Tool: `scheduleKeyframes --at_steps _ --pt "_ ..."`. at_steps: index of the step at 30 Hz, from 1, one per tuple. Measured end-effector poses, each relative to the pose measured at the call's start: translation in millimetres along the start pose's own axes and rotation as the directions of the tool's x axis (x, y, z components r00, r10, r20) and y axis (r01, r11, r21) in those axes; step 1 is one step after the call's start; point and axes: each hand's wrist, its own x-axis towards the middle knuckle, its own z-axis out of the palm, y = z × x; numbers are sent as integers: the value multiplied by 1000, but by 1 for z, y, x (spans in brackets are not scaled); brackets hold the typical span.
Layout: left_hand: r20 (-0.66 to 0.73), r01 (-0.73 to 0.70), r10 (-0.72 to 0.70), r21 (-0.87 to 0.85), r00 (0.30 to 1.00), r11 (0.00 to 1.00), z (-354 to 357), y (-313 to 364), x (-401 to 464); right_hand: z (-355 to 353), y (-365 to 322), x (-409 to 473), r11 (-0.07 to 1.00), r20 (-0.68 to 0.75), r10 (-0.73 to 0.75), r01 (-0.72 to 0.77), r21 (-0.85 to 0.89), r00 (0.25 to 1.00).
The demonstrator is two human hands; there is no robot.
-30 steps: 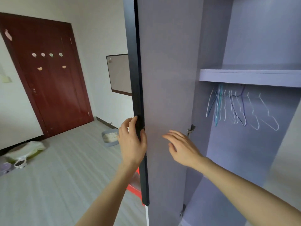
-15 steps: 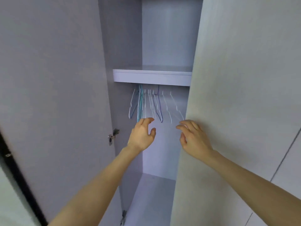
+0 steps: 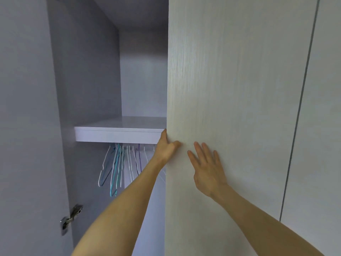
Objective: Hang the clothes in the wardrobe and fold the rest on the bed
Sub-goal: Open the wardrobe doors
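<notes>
I stand close to a pale grey wardrobe. Its left door (image 3: 22, 126) is swung open at the left. My left hand (image 3: 166, 148) grips the inner edge of the right door (image 3: 230, 89), fingers hidden behind it and thumb on the front. On the front of that door lies my right hand (image 3: 206, 167), flat with fingers spread. Inside, several empty wire hangers (image 3: 118, 163), white, teal and purple, hang under a shelf (image 3: 118, 133). No clothes are in view.
A metal hinge (image 3: 71, 218) sits on the left door's inner side, low down. A further wardrobe door (image 3: 321, 108) lies shut at the far right, past a dark vertical gap.
My left hand has left the left door, crossed the opening and taken hold of the right door's edge. My right hand has flattened on that door. My view has risen.
</notes>
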Motion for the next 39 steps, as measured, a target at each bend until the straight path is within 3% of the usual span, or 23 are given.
scheduleKeyframes --at_steps 5,8,11,16,20,23,27,33,39 --pt "30 -55 53 50 998 997 -15 14 -36 -15 -6 -24 997 -17 22 -21 74 1000" --pt "126 -155 143 89 982 984 -31 28 -78 -25 -20 -60 966 -76 81 -59 250 994" --pt "242 -274 250 70 937 959 -40 42 -117 -39 -38 -102 844 -168 167 -53 534 972" --pt "424 -436 386 25 819 899 -32 59 -165 -65 -54 -173 611 -68 381 -196 767 922" --pt "486 -542 465 19 739 840 -12 70 -183 -85 -43 -221 682 -85 357 -198 704 930" --pt "580 -615 494 15 648 788 8 83 -194 -101 -26 -249 658 -63 411 -248 711 909" --pt "653 -745 551 30 520 667 50 104 -209 -120 0 -281 576 -44 537 -328 749 843" --pt "784 -868 508 78 357 489 126 129 -229 -132 48 -323 628 -165 697 -483 610 698" --pt "825 -897 453 136 337 421 196 147 -240 -142 100 -345 540 -131 796 -597 593 591"
